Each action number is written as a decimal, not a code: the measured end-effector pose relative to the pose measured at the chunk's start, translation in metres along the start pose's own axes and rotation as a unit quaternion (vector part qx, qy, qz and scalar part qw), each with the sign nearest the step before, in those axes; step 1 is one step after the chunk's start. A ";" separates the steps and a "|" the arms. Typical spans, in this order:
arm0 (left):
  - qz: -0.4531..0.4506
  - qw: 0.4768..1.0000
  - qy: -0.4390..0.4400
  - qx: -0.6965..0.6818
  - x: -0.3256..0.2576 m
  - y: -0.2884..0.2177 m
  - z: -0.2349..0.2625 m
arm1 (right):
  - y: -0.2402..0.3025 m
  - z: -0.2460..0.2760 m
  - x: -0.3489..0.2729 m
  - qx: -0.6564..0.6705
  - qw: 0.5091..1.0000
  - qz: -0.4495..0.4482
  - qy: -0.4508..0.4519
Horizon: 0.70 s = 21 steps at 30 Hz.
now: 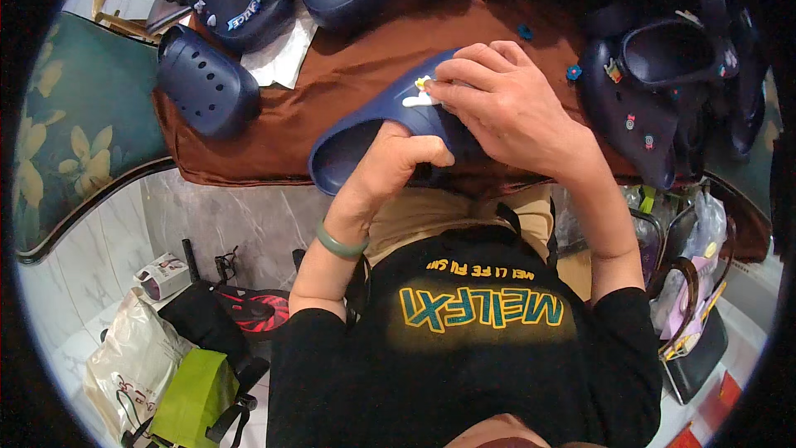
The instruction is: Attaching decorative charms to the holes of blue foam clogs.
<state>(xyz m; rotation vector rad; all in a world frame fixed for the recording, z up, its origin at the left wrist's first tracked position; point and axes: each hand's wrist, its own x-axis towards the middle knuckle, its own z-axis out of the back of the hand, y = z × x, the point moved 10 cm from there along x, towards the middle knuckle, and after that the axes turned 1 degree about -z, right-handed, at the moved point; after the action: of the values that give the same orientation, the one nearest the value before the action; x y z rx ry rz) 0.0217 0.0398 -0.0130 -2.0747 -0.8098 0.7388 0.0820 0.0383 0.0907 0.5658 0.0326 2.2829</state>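
A navy blue foam clog lies tilted across the near edge of the brown cloth in front of me. My left hand reaches into its foot opening; the fingers are mostly hidden inside, and the thumb stays outside, so the hand grips the upper. With bent fingertips, my right hand pinches a small white charm with a yellow part against the top of the clog. Part of that charm is covered by the fingers.
Brown cloth covers the table. Other navy clogs lie at left, and charm-covered clogs are piled at right. Loose blue flower charms rest on the cloth. White paper sits under one clog. Bags stand on the floor.
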 end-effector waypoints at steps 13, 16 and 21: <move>-0.041 0.998 -0.053 -0.009 0.005 -0.004 0.011 | 0.061 0.114 -0.078 0.707 0.637 0.190 -0.241; -0.171 0.980 0.105 0.010 0.005 -0.021 0.000 | 0.094 0.173 -0.092 0.655 0.621 0.307 -0.301; -0.114 0.977 -0.173 -0.047 0.004 -0.003 0.041 | 0.085 0.174 -0.091 0.670 0.608 0.269 -0.329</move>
<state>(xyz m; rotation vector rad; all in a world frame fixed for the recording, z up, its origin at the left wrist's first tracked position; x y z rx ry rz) -0.0063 0.0625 -0.0330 -1.9158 -1.2752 0.9627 0.1497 -0.1108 0.2286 2.4088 1.4718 1.9759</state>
